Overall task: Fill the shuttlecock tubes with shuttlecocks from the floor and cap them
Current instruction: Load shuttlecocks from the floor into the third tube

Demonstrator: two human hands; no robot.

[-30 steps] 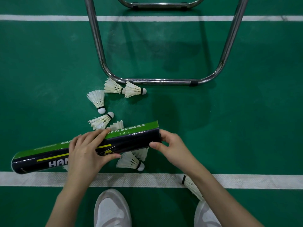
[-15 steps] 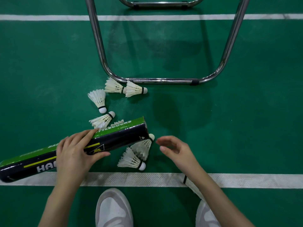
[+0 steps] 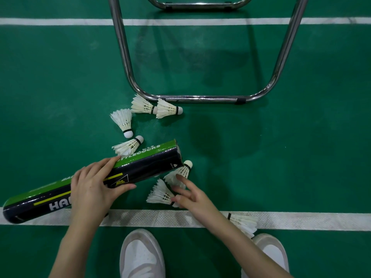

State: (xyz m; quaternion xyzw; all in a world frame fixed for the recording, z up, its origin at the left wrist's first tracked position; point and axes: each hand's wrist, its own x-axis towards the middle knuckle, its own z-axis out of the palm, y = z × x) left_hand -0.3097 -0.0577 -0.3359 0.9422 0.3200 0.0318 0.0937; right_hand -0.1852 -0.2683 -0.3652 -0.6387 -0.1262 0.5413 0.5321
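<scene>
Shuttlecocks (image 3: 141, 106) beside chrome frame (image 3: 200, 98); left hand (image 3: 91, 189) fingers gripping tube (image 3: 112, 175), right hand (image 3: 188, 194) fingers spread.

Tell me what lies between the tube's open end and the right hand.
In the head view, one shuttlecock lies between the tube and the right hand, cork beside the tube mouth, feathers at the fingertips.

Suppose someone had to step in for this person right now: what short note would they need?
Left hand: grips the green-and-black cardboard shuttlecock tube, tilted, open end to the right, uncapped.
Right hand: holds nothing; its fingers reach the two white feather shuttlecocks beside the tube's mouth.
Four more shuttlecocks lie by the chrome chair frame; another lies on the white court line by the right shoe.
Done: cannot tell how full the tube is.
Left: load the loose shuttlecocks, then cap. No cap in view.
</scene>
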